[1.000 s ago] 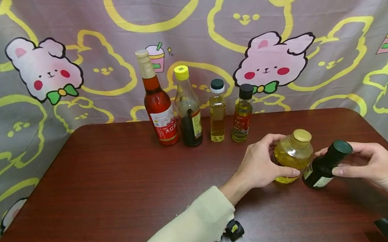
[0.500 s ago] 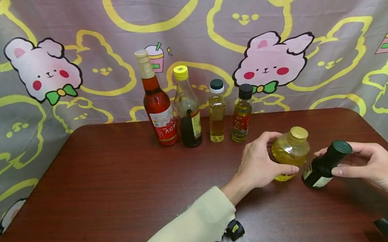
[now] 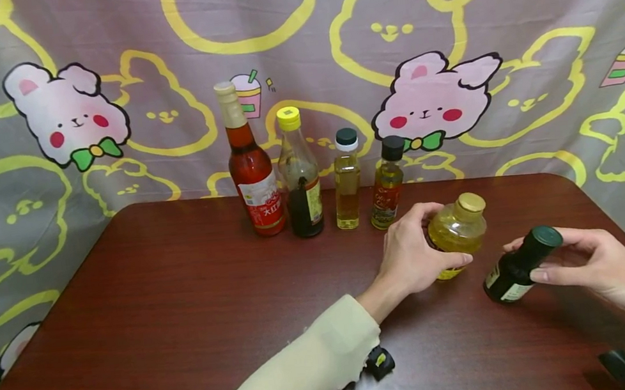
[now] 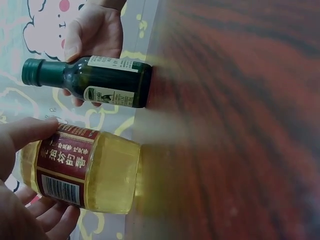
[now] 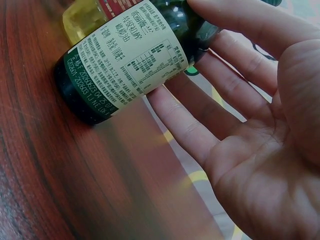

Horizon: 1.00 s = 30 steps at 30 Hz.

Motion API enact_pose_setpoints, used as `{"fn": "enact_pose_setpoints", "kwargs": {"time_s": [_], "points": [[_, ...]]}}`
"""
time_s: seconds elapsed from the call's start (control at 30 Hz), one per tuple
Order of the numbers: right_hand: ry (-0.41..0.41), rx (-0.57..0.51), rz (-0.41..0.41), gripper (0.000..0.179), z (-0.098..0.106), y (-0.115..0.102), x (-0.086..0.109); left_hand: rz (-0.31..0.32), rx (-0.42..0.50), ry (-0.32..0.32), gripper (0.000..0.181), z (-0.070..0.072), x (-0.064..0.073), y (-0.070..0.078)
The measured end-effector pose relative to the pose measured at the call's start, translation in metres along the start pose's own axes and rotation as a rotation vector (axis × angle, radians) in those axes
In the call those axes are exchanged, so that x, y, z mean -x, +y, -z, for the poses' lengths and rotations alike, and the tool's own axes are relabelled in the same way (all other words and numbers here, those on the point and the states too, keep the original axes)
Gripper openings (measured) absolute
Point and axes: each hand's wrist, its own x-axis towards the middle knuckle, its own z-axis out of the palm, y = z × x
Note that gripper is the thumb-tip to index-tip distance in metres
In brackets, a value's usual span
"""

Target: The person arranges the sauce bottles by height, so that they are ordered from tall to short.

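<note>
My left hand [image 3: 414, 251] grips a squat clear bottle of yellow oil [image 3: 458, 230] with a gold cap, thumb in front and fingers behind. In the left wrist view this oil bottle [image 4: 112, 172] shows a dark red label and a barcode. To its right, my right hand [image 3: 600, 262] holds a small dark green bottle [image 3: 515, 271] between thumb and fingers near the neck. That green bottle [image 5: 125, 65] leans a little and has a cream label with printed text. A gap separates the two held bottles in the head view.
On the dark red wooden table [image 3: 201, 336], a row stands at the back: a red-liquid bottle [image 3: 256, 182], a yellow-capped dark sauce bottle [image 3: 303, 189], a slim oil bottle [image 3: 348, 184] and a black-capped oil bottle [image 3: 386, 193]. Behind hangs a cartoon-print curtain [image 3: 304, 73].
My left hand has carried the yellow oil bottle a little back and left, away from the green bottle. The right hand and green bottle have hardly moved.
</note>
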Motion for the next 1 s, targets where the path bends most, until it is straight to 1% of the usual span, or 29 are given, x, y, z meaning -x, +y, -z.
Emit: {"fn": "enact_pose_setpoints", "kwargs": {"time_s": [0.13, 0.27, 0.4, 0.53, 0.67, 0.87, 1.0], "points": [[0.013, 0.028, -0.009, 0.049, -0.001, -0.002, 0.000, 0.017, -0.008, 0.036, 0.075, -0.003, -0.004, 0.001], [0.019, 0.042, -0.015, 0.049, -0.002, -0.004, -0.001, 0.040, -0.019, 0.094, 0.075, -0.005, -0.009, 0.003], [0.017, 0.031, -0.009, 0.049, -0.001, -0.003, 0.000, 0.075, -0.032, 0.147, 0.074, -0.008, -0.015, 0.007], [0.013, 0.027, 0.000, 0.049, 0.000, -0.002, 0.001, 0.113, -0.057, 0.184, 0.075, -0.012, -0.022, 0.011], [0.020, 0.045, -0.007, 0.048, -0.001, -0.002, 0.001, 0.150, -0.080, 0.234, 0.076, -0.016, -0.030, 0.013], [0.029, 0.100, -0.025, 0.047, -0.002, -0.004, 0.001, 0.204, -0.068, 0.295, 0.074, -0.022, -0.039, 0.016], [0.038, 0.130, -0.032, 0.046, -0.002, -0.006, 0.001, 0.224, -0.056, 0.337, 0.072, -0.026, -0.046, 0.019]]}}
